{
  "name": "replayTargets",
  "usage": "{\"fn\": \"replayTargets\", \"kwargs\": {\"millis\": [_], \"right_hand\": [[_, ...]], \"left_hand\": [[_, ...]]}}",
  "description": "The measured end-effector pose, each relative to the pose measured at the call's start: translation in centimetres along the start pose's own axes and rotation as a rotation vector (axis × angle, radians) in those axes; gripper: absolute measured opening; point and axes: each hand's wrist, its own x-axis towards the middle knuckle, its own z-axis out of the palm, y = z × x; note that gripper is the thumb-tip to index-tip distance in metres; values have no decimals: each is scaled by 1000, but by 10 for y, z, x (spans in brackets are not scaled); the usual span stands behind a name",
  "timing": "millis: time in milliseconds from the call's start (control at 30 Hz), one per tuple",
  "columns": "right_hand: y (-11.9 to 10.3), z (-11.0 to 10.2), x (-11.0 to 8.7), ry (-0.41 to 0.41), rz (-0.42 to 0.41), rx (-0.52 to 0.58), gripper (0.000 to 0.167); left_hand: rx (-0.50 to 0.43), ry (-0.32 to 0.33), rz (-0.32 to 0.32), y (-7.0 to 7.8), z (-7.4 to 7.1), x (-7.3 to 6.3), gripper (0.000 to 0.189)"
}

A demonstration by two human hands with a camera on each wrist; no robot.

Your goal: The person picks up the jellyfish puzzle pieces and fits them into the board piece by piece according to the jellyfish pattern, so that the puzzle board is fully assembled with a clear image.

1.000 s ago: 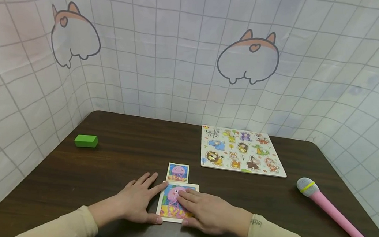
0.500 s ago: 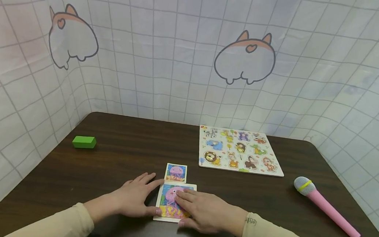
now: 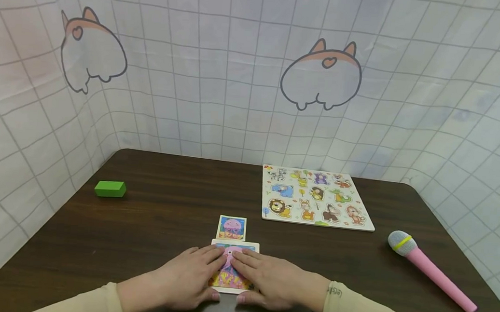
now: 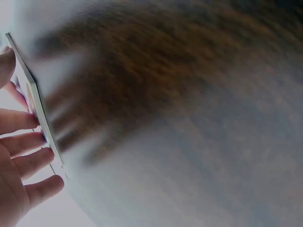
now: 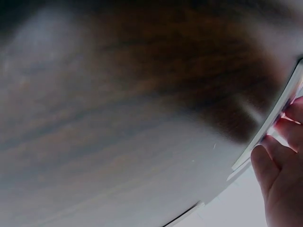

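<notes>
A square jellyfish puzzle board (image 3: 229, 281) with a white frame lies flat near the front of the table. My left hand (image 3: 189, 277) rests on its left side, fingers straight over the picture and the thumb by the lower edge. From the other side, my right hand (image 3: 272, 281) lies with extended fingers on the right half. Between the fingertips a strip of pink jellyfish shows; much of the picture is covered. Just beyond the board's far edge sits a small card (image 3: 232, 227) with a similar jellyfish. The left wrist view shows the board's edge (image 4: 41, 116) beside the fingers.
A green block (image 3: 110, 189) lies at the far left of the dark wooden table (image 3: 165, 184). At the back right is an animal puzzle board (image 3: 316, 199). A pink toy microphone (image 3: 435, 275) lies on the right. A grid-patterned curtain (image 3: 220, 76) encloses the table's back and sides.
My left hand has moved right, from the board's left edge onto its picture. The right hand stays on the right half. The head view has shifted slightly.
</notes>
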Motion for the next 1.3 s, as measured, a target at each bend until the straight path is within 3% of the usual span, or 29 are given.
{"fn": "replayTargets", "kwargs": {"millis": [400, 700, 1067, 1300], "right_hand": [[1, -2, -13, 13, 48, 15, 70], [-4, 1, -13, 18, 44, -71, 73], [-8, 4, -14, -5, 32, -106, 77], [-5, 4, -15, 2, 39, -38, 75]], "left_hand": [[48, -30, -4, 4, -4, 2, 75], [-43, 0, -35, 10, 0, 1, 73], [-19, 12, -45, 14, 7, 1, 77], [-133, 71, -39, 9, 7, 2, 75]]}}
